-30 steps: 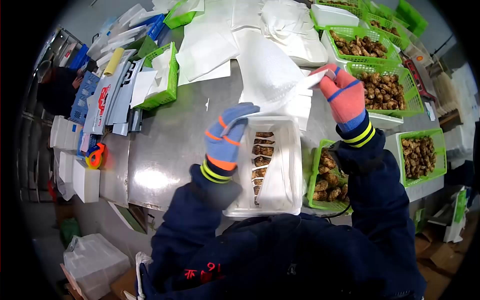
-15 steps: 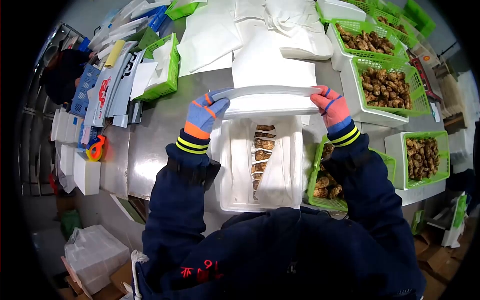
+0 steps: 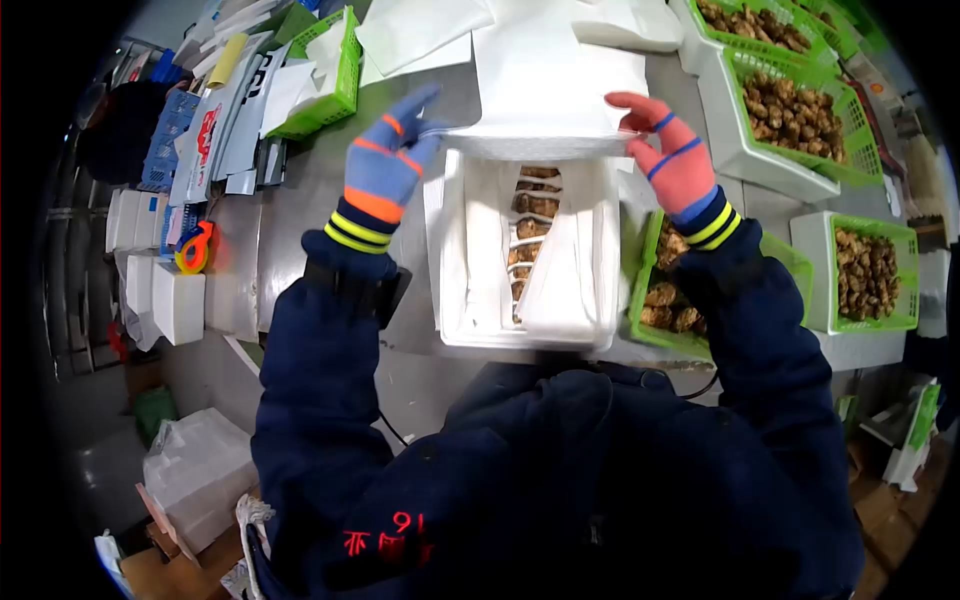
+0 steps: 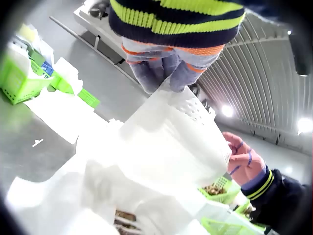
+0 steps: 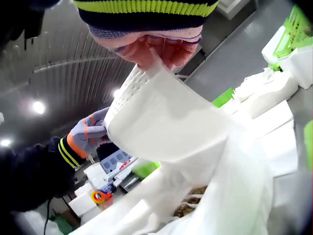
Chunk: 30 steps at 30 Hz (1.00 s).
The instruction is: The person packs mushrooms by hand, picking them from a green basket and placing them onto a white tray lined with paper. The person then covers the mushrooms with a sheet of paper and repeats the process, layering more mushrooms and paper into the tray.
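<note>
In the head view, with the box (image 3: 612, 250) as the dial's centre, the left hand (image 3: 388, 155) is at ten o'clock and the right hand (image 3: 672, 155) at two. Between them, at twelve o'clock, the white sheet (image 3: 540, 146) hangs near the box's far rim. From above it shows as a narrow, slightly blurred band, and the fingers look partly spread, so the grip is hard to read there. The wrist views settle it: each hand pinches one corner between thumb and fingers, a narrow hold with the sheet in it. They also show the sheet's broad face, sloping down from the hands, and a dimpled strip (image 4: 195, 105) along the held edge.

The head view alone shows the row of brown pieces (image 3: 530, 228) running lengthwise inside the box, between white liners (image 3: 575, 260); the wrist views catch only a few of them past white folds.

A green basket (image 3: 648, 270) of similar pieces sits just beside the box at three o'clock, partly under the right forearm. Farther out are a second basket (image 3: 868, 180) at two and a third basket (image 3: 912, 310) at three. Loose paper (image 3: 420, 40) lies near eleven. An orange dispenser (image 3: 205, 250) is at nine, seen also in the right wrist view. Only the wrist views show ceiling lights (image 4: 227, 111).
</note>
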Each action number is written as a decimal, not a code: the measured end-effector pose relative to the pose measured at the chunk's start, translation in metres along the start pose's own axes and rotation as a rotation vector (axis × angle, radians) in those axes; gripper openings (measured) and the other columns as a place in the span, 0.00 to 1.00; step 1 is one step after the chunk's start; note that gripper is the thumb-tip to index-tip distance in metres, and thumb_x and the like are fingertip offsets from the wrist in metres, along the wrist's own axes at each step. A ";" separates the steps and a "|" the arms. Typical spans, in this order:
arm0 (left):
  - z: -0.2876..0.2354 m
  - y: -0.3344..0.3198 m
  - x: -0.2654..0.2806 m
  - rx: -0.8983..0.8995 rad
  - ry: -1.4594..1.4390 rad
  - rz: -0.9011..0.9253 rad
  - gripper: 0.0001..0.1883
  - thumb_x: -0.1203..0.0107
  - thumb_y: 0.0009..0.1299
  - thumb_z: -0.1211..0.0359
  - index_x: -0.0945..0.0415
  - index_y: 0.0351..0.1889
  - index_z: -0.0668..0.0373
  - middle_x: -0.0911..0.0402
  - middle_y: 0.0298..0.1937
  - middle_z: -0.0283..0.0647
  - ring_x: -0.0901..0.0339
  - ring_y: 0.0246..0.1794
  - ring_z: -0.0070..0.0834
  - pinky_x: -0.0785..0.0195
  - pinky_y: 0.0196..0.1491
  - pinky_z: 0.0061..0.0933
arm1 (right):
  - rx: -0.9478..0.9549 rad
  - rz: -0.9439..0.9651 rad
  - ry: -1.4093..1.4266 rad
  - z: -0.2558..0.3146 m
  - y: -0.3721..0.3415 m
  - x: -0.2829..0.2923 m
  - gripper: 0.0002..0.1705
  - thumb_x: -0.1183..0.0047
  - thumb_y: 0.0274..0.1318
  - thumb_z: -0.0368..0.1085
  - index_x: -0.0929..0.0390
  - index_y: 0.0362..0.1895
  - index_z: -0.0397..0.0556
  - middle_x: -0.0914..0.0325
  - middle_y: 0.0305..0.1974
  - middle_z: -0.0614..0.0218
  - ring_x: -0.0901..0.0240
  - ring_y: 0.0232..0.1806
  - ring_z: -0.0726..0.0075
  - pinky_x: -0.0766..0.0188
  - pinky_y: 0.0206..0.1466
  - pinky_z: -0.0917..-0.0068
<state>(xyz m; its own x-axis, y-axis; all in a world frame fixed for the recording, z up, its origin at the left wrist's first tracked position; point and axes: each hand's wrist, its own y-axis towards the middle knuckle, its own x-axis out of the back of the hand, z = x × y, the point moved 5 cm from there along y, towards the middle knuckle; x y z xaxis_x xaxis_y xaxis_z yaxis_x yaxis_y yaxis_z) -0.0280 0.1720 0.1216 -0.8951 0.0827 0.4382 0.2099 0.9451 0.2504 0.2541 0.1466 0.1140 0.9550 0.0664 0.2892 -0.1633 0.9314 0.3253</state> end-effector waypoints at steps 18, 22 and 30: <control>0.055 -0.158 -0.072 -0.552 0.577 0.852 0.06 0.47 0.44 0.71 0.20 0.19 0.48 0.23 0.19 0.32 0.26 0.24 0.33 0.37 0.43 0.31 | 0.167 0.422 -0.885 -0.019 -0.182 -0.095 0.07 0.49 0.20 0.38 0.29 0.14 0.54 0.33 0.18 0.72 0.32 0.33 0.62 0.36 0.39 0.64; 0.054 -0.154 -0.077 -0.602 0.585 0.915 0.07 0.47 0.40 0.71 0.27 0.13 0.42 0.26 0.15 0.32 0.28 0.21 0.32 0.42 0.43 0.27 | 0.080 0.291 -0.816 0.016 -0.188 -0.090 0.06 0.47 0.30 0.38 0.26 0.18 0.52 0.29 0.25 0.64 0.33 0.47 0.56 0.41 0.58 0.59; 0.006 -0.183 -0.089 -0.469 0.561 0.696 0.18 0.39 0.55 0.60 0.24 0.43 0.54 0.24 0.38 0.39 0.28 0.38 0.37 0.40 0.50 0.39 | 0.082 0.115 -0.852 0.014 -0.211 -0.096 0.10 0.48 0.40 0.41 0.27 0.23 0.48 0.27 0.29 0.61 0.36 0.55 0.50 0.45 0.62 0.52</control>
<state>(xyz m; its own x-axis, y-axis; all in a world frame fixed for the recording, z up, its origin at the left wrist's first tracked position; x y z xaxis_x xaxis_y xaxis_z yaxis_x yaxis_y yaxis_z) 0.0108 -0.0063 0.0322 -0.2252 0.2939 0.9289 0.8567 0.5139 0.0451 0.1934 -0.0608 0.0300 0.4250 -0.1627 0.8904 -0.2964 0.9045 0.3068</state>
